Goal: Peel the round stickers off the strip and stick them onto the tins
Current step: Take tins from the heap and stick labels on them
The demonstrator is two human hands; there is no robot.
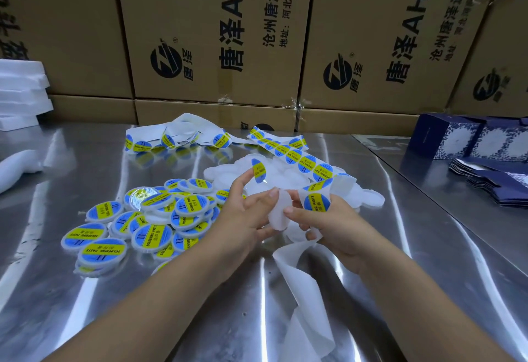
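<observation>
Left hand (245, 210) had the round sticker (258, 171) up at its fingertips, pinched by one edge, printed face toward the camera. Its thumb lay on the blank white tin (277, 213) just below. Right hand (331, 221) was curled round the sticker strip (303, 158), with the next blue-and-yellow label sitting right above its knuckles. Its thumb met the tin from the other side, so the tin stood on edge between the two thumbs, lifted off the table (200, 318).

That sticker looked thin, floppy and tacky underneath. It was best held by the rim alone, or it could fold onto itself or cling to a finger (a creased label would likely be wasted). The tin looked light, stiff and smooth, probably slippery. A hold across its rim seemed right, leaving the flat face free for the sticker.

The strip was soft paper. Its spent backing paper (303, 290) trailed loose from under the right hand back toward the person, and it looked easy to snag. The heap of labelled tins (137, 224) lay out to the left of the left hand. The unlabelled tins (285, 176) waited just beyond both hands.
</observation>
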